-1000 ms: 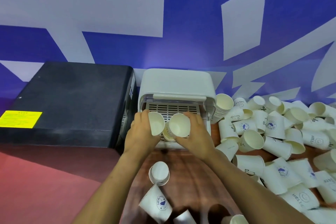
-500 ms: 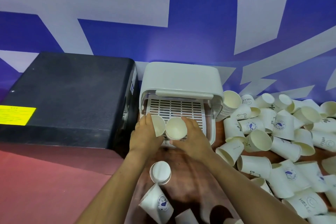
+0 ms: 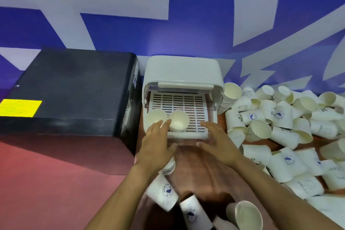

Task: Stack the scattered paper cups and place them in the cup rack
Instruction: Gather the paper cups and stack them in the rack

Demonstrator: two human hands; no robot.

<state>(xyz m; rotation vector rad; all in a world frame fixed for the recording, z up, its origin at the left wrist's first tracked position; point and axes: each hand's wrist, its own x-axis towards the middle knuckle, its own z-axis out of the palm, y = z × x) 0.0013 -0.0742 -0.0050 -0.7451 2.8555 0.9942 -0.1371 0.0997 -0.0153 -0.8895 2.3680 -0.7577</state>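
both hands flat, fingers straight: left hand touches two cups in rack; right hand holds nothing.

Single head-worn view, looking forward and down, close over cup rack (wide-angle, edges bowed)

Two white paper cups are sitting upright in the white slatted plastic cup rack, both hands hovering open-fingered nearby.

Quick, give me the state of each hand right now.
Left hand: open, fingers straight, tips by the two cups in the cup rack, gripping nothing.
Right hand: open, empty, before the rack.
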